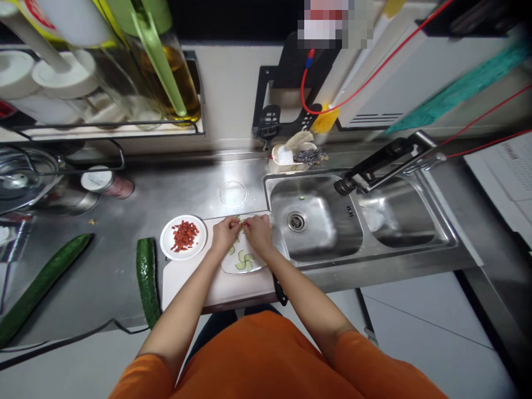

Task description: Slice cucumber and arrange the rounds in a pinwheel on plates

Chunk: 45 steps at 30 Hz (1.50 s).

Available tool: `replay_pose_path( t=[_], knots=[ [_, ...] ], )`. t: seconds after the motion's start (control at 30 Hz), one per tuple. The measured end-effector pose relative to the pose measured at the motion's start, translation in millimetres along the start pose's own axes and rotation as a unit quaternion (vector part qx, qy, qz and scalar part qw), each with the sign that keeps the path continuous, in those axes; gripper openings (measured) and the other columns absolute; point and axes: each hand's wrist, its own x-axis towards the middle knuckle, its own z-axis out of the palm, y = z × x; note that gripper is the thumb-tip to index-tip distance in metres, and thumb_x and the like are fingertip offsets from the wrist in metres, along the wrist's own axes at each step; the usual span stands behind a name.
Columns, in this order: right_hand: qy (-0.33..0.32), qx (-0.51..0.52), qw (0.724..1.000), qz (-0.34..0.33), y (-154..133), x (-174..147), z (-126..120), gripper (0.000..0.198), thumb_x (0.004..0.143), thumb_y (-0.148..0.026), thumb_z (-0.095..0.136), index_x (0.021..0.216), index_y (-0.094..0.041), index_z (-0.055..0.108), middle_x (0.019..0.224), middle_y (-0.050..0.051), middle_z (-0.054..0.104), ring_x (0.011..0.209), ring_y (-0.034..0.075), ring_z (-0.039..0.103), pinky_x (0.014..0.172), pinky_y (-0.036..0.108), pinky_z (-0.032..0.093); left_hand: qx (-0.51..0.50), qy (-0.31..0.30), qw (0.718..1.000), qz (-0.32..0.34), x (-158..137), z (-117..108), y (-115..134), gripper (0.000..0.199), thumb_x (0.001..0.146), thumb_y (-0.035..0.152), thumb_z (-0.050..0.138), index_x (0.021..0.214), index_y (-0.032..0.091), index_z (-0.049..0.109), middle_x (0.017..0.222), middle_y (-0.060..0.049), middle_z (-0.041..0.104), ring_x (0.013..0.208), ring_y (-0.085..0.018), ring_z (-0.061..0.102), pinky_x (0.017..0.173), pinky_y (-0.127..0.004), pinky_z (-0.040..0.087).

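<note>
My left hand (225,233) and my right hand (258,234) meet over the far part of a white plate (254,268), fingertips pinched close together. Bits of green show around the fingertips, but what they grip is too small to make out. Thin half-round cucumber slices (244,259) lie fanned in a pinwheel on the near part of the plate. The plate rests on a pale cutting board (183,282). To its right is a knife with a black handle (281,292). Left of my left hand, a small white dish (165,239) holds red goji berries (185,235).
A cut cucumber (146,277) and a long whole cucumber (45,282) lie on the steel counter to the left. A double sink (320,221) with a black faucet (374,163) is at right. Bottles and jars fill a rack (124,126) above. A lidded jar (108,183) lies tilted below it.
</note>
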Motion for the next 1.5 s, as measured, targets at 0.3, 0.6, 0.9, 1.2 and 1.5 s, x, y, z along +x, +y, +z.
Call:
replay_pose_path(
  t=[0.3,0.6,0.9,1.2,1.5],
  knots=[
    [-0.003,-0.008,1.000,-0.001,1.2,1.4,3.5,0.025,0.092,-0.032,0.045,0.098,-0.025,0.068,0.102,0.006,0.064,0.103,0.024,0.040,0.074,0.033,0.031,0.056,-0.014,0.998,0.019,0.4,0.9,0.1,0.017,0.077,0.026,0.057,0.083,0.020,0.071,0.076,0.000,0.072,0.070,-0.013,0.062,0.068,-0.022,0.044],
    [-0.001,-0.003,1.000,0.001,1.0,0.4,0.3,0.024,0.092,-0.030,0.044,0.096,-0.025,0.068,0.101,0.005,0.064,0.103,0.024,0.040,0.073,0.032,0.031,0.043,-0.011,0.999,0.014,-0.9,-2.0,0.7,0.019,0.077,0.027,0.059,0.088,0.021,0.073,0.085,-0.001,0.073,0.076,-0.014,0.064,0.075,-0.023,0.047],
    [-0.002,-0.010,1.000,0.001,2.5,-0.6,-0.4,0.025,0.091,-0.030,0.045,0.098,-0.025,0.068,0.102,0.007,0.064,0.104,0.024,0.040,0.076,0.032,0.033,0.036,-0.002,0.999,0.011,-1.7,-2.6,-3.9,0.021,0.075,0.028,0.061,0.091,0.020,0.072,0.086,-0.002,0.073,0.075,-0.014,0.065,0.074,-0.023,0.047],
    [-0.003,-0.009,1.000,0.000,2.8,-1.1,-0.6,0.024,0.091,-0.029,0.045,0.098,-0.025,0.067,0.102,0.006,0.064,0.104,0.024,0.040,0.074,0.032,0.032,0.054,-0.011,0.998,0.010,-2.0,-3.8,1.6,0.021,0.074,0.024,0.060,0.091,0.020,0.072,0.082,-0.002,0.073,0.073,-0.015,0.064,0.075,-0.024,0.047],
    [0.016,0.002,1.000,0.001,1.3,-4.9,-5.8,0.021,0.089,-0.028,0.049,0.095,-0.025,0.068,0.100,0.005,0.064,0.101,0.023,0.041,0.072,0.031,0.031,0.068,0.005,0.998,0.007,-10.8,-15.9,9.6,0.023,0.074,0.024,0.060,0.095,0.022,0.070,0.082,-0.001,0.072,0.071,-0.014,0.063,0.074,-0.023,0.046]
  ],
)
